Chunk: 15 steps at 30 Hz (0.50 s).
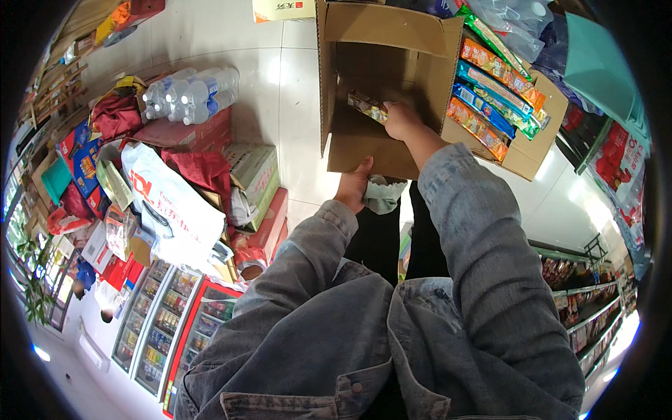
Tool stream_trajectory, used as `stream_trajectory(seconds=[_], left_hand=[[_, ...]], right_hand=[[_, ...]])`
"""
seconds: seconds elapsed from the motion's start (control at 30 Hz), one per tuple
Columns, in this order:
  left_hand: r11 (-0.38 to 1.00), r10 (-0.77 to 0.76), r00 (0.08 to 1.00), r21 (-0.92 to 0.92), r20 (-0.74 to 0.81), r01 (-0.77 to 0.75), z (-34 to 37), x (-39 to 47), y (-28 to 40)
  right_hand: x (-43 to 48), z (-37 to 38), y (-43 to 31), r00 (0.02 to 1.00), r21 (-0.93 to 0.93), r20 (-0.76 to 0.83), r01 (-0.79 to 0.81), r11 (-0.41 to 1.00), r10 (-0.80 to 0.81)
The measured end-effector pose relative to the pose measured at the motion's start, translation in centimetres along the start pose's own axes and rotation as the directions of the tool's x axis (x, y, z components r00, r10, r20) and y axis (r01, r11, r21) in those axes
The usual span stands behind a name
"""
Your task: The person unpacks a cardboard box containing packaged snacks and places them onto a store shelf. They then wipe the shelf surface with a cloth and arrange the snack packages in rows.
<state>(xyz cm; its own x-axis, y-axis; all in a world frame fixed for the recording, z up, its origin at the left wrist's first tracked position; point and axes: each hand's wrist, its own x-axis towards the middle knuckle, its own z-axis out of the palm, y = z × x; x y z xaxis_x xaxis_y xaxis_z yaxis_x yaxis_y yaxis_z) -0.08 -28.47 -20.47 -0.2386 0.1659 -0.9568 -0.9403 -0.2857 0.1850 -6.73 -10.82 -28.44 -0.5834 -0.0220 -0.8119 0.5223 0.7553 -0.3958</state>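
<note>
In front of me stands an opened cardboard box (451,58) with raised flaps. My right hand (404,122) reaches over its near flap (362,155) and grips one end of a slim, dark patterned snack packet (362,104). The packet is inside the box outline; whether it touches the bottom cannot be told. Below the near flap, my left hand (357,184) holds a pale green-grey cloth (385,195), thumb up by the flap's edge. To the right, orange, blue and green snack packets (491,94) lie side by side on another piece of cardboard (546,126).
Shrink-wrapped water bottles (194,94) sit on a red carton (194,131) at left. Nearer are a white plastic bag (173,205) and a green-white box (257,178). Teal plastic (598,63) stands far right. Drinks fridges (163,325) and stocked shelves (583,299) flank me.
</note>
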Motion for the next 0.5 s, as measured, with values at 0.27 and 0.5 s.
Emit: stream_trajectory(seconds=[0.27,0.5], left_hand=[[0.996,-0.075,0.996,0.046,-0.05,0.078,-0.5,-0.9,1.0],[0.993,-0.09,0.993,0.067,-0.072,0.095,0.6,-1.0,1.3]], right_hand=[[5.9,2.5,-2.1,0.969,-0.114,0.176,-0.155,0.981,0.174],[9.6,7.5,3.1,0.998,-0.11,0.036,-0.04,0.993,0.044]])
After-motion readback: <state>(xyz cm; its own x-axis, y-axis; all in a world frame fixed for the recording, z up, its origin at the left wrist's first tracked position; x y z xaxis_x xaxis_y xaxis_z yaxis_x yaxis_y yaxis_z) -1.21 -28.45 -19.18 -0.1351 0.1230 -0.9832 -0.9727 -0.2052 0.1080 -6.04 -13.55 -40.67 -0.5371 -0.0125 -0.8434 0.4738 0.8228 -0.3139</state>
